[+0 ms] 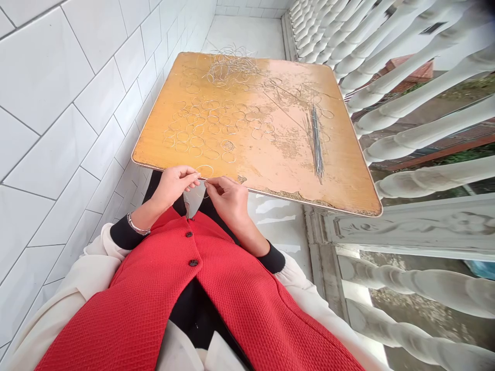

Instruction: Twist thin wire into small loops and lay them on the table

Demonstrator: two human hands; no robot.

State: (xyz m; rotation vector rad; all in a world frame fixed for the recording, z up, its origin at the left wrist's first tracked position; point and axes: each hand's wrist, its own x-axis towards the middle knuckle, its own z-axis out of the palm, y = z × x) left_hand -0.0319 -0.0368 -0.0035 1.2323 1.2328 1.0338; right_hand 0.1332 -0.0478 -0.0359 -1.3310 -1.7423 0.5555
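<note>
Both hands meet at the near edge of the table, their fingertips close together on a thin wire (212,168) bent into a loop. My left hand (176,185) pinches the wire between thumb and fingers. From the other side, my right hand (231,202) is closed on the same wire, its fingertips partly hiding it. Just beyond, many wire rings (197,141) lie spread over the tabletop. Toward the right side rests a bundle of straight wires (317,144). A tangled heap of wire (234,67) sits at the far edge.
The wooden table (270,178) has a worn, peeling surface and a chipped front edge. A white tiled wall (73,139) runs along the left. White balusters (417,116) stand close on the right. More loose wires (286,90) lie at the table's far right.
</note>
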